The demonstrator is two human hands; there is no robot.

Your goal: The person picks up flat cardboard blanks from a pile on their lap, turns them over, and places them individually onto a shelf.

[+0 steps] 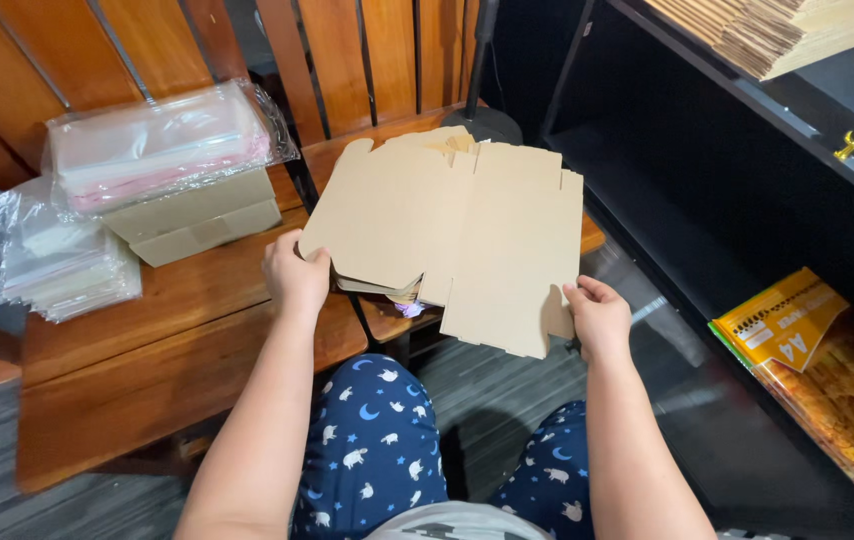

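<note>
**Inspector A:** Left hand (296,272): fingers curled over the near left edge of a flat, unfolded brown cardboard box blank (452,225), thumb on top, pinching that edge. Right hand (598,318): closed on the blank's near right corner, thumb on top, pinching a small flap there.

**Inspector B:** Position of the blank?

**Inspector A:** Held between the two hands above the knees, its far part over the edge of a brown wooden slatted table (157,340). Beneath its left half lies a stack of similar flat cardboard sheets (377,288); only the stack's near edge shows, so the count cannot be made out. A small purplish item (409,309) peeks from under it; I cannot tell what it is.

**Inspector B:** Other concealments?

**Inspector A:** Fingertips of both hands are hidden under the cardboard. Both forearms are cut off at the bottom border. Legs in dark blue trousers with white moon and animal print (372,440) are partly covered by the arms.

**Inspector B:** Surroundings?

**Inspector A:** On the table, left: a closed brown cardboard box (197,225) carrying a clear plastic bag of pinkish-white flat goods (157,145); just beside it, a pile of clear plastic sleeves (57,262). Right: a black shelving unit (747,110), a stack of brown cardboard (777,30) on its upper shelf, cut off by the top border, and a yellow spiral-bound paper pad (787,318) on the lower level. A black stand base (482,122) sits beyond the blank.
</note>
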